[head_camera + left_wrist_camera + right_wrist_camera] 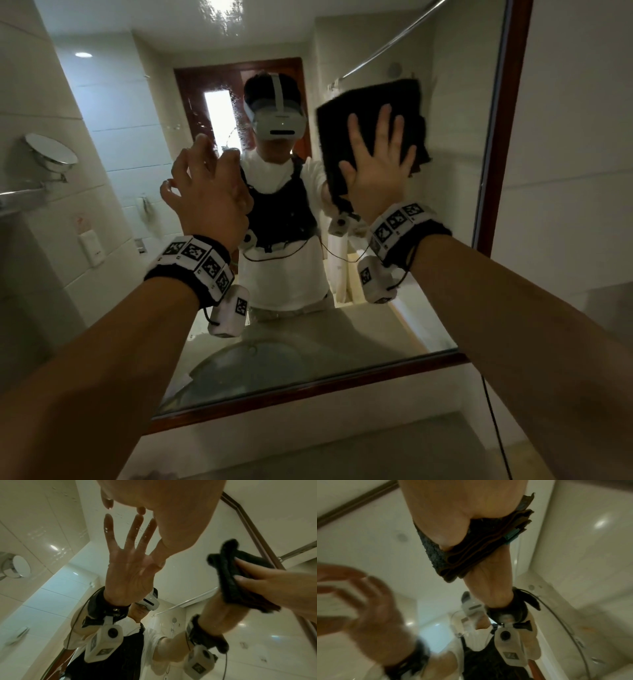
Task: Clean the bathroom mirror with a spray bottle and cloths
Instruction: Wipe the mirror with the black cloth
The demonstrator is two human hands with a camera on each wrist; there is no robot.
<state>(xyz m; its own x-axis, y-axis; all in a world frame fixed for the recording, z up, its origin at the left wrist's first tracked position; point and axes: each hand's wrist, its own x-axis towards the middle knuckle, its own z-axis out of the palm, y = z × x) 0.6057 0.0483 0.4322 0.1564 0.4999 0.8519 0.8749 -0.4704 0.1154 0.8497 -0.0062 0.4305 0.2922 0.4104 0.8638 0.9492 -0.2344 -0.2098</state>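
The bathroom mirror [137,102] in its dark wooden frame [507,137] fills the head view. Water droplets [233,20] speckle the glass near the top. My right hand [370,144] lies flat with spread fingers on a dark folded cloth [370,102] and presses it against the glass at the upper right. The right wrist view shows that palm [453,513] on the layered cloth [471,555]. My left hand [191,171] is raised at the middle of the glass and holds nothing. Its straight fingertips [141,509] touch the mirror. No spray bottle is in view.
A round shaving mirror [51,154] sticks out on an arm from the tiled left wall. The lower glass reflects the sink basin [257,363]. A pale counter [308,445] lies below the frame, and a black cable [493,428] hangs at the right.
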